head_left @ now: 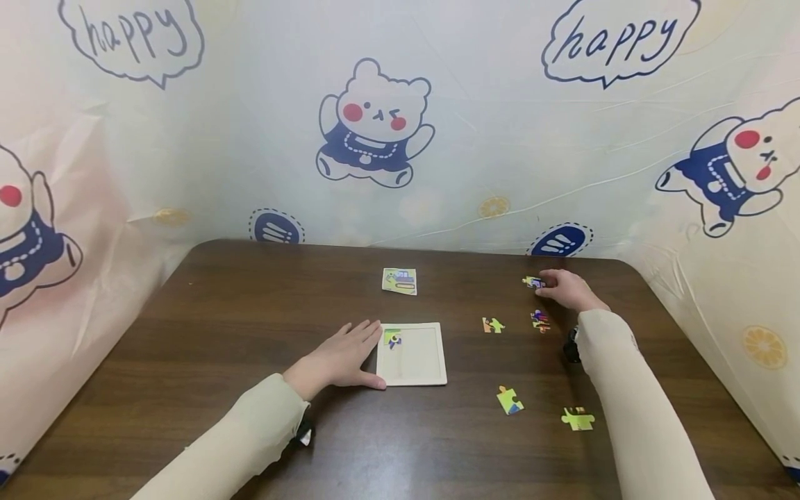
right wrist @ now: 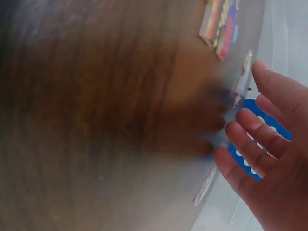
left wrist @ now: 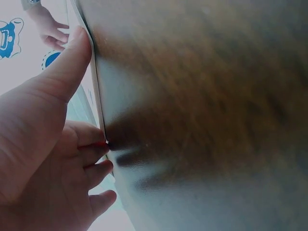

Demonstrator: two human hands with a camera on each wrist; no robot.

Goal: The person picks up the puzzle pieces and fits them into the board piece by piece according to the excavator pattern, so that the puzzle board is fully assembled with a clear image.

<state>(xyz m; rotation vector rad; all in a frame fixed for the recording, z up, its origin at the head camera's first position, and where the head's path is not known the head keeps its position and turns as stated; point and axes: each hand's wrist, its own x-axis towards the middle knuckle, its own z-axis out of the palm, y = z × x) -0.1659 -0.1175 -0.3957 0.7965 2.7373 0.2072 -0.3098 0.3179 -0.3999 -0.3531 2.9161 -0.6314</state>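
The puzzle piece at the far right of the tabletop seemed to us thin, light and stiff, so best pinched by its edges, though whether the right grip beside it was closed, we could not tell.

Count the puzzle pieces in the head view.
6: one piece in the white tray; a far piece by the right hand; an orange-green piece and a red-purple piece nearer; a green-blue piece and a mostly green piece nearest. The right arm may hide more.
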